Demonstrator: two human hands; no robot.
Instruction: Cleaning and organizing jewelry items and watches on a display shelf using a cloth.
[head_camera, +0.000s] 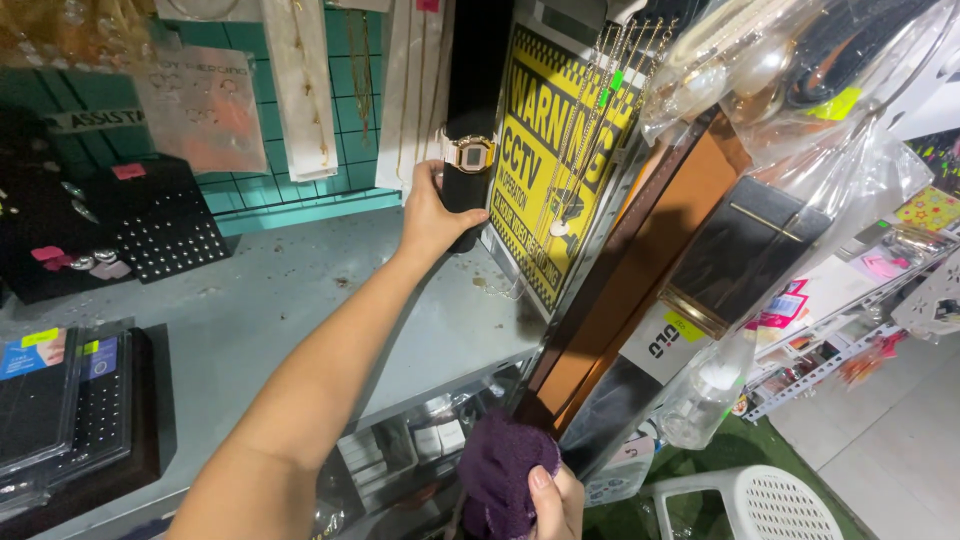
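My left hand (432, 212) is up at the back of the shelf (300, 300), fingers and thumb closed around a tall black stand (474, 110). Strapped across that stand, just above my thumb, is a gold watch (470, 154) with a square face. The stand is upright, its foot down at the grey shelf top, right against the yellow sign (545, 160) that leans beside it.

My right hand (555, 505) is low, at the bottom edge of view, curled tight on a purple cloth (505, 475). The cloth bunches up above my fingers, in front of the shelf's lower level, well apart from the watch.

Chains (590, 110) hang down over the sign, thin and gold. To the right of it, brown belts (650, 260) slant down, and a black clutch (740, 250) with a gold bar sits among clear plastic bags (800, 60). A clear bottle (705, 395) hangs lower, near a white stool (770, 505) on the floor.

To the left on the shelf, a black pad (160, 225) of small studs leans on the teal grid wall (280, 170). Nearer me, flat black trays (60, 400) of studs lie under clear lids at the shelf's front edge. The shelf top is dusty and speckled between them and my arm. Small white boxes (440, 438) show on the level below, just left of the cloth.
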